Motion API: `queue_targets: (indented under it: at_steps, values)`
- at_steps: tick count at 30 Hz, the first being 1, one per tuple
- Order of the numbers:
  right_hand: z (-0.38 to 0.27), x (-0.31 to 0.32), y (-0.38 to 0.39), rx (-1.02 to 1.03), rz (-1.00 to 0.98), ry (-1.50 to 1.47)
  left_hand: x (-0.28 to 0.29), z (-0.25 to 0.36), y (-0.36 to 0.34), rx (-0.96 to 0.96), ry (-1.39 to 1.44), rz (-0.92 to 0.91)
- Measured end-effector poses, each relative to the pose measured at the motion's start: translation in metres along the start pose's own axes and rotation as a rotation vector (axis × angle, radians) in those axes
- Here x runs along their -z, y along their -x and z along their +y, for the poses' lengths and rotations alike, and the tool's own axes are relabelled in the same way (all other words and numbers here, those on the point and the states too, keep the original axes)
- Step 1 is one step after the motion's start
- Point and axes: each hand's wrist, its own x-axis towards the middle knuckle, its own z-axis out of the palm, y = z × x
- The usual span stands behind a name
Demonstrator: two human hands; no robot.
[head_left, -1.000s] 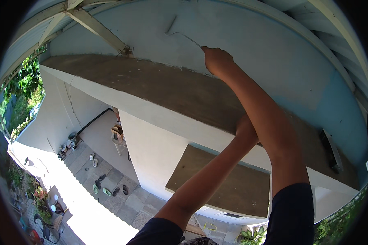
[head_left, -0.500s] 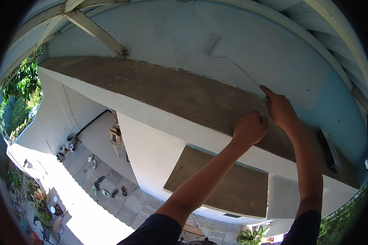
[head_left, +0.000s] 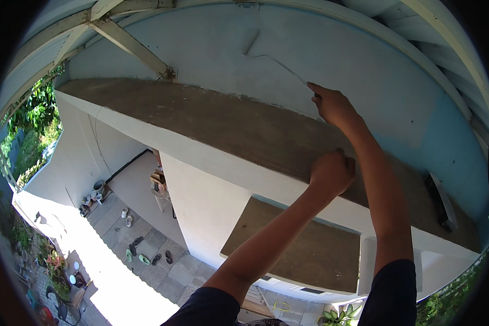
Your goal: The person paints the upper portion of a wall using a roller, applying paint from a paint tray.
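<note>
- Two bare hands are raised toward a pale blue wall above a long brown ledge.
- Right hand: grip clamped on the near end of a thin wire handle; fingers closed round it.
- Wire handle: runs up and to the left from the right hand, bends near the top, and meets a pale streak on the wall. Whether a roller or a brush sits at that far end cannot be told; it blends with the paint.
- Left hand: curled into a fist, grip together, resting against the front part of the ledge, below and just beside the right forearm. Whether it holds anything cannot be told.
- Ledge: flat top brown and dusty, front edge white; a dark oblong object lies on it well to the right of both hands.
- Lower brown slab: sits beneath the ledge, under the left forearm.
- White roof beams cross the upper left, one meeting the ledge's far end.
- Far below: a tiled yard with scattered sandals and pots; green foliage at the left rim.
</note>
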Motion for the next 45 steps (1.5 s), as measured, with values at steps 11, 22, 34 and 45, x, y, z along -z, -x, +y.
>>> queue_targets:
  at_steps: [11, 22, 34, 45]
  values:
    - [0.002, 0.006, 0.050, -0.114, -0.026, -0.105, 0.003, -0.006, 0.003, 0.105, 0.155, 0.081]
    - [-0.055, 0.036, -0.036, -0.214, -0.318, -0.506, 0.012, -0.005, 0.006, 0.068, 0.071, -0.004]
    - [-0.056, 0.041, -0.026, -0.186, -0.324, -0.328, 0.001, -0.004, 0.003, 0.104, 0.134, 0.085]
    - [-0.003, 0.023, 0.036, -0.082, -0.120, -0.051, -0.004, -0.008, 0.001, 0.073, 0.158, 0.135]
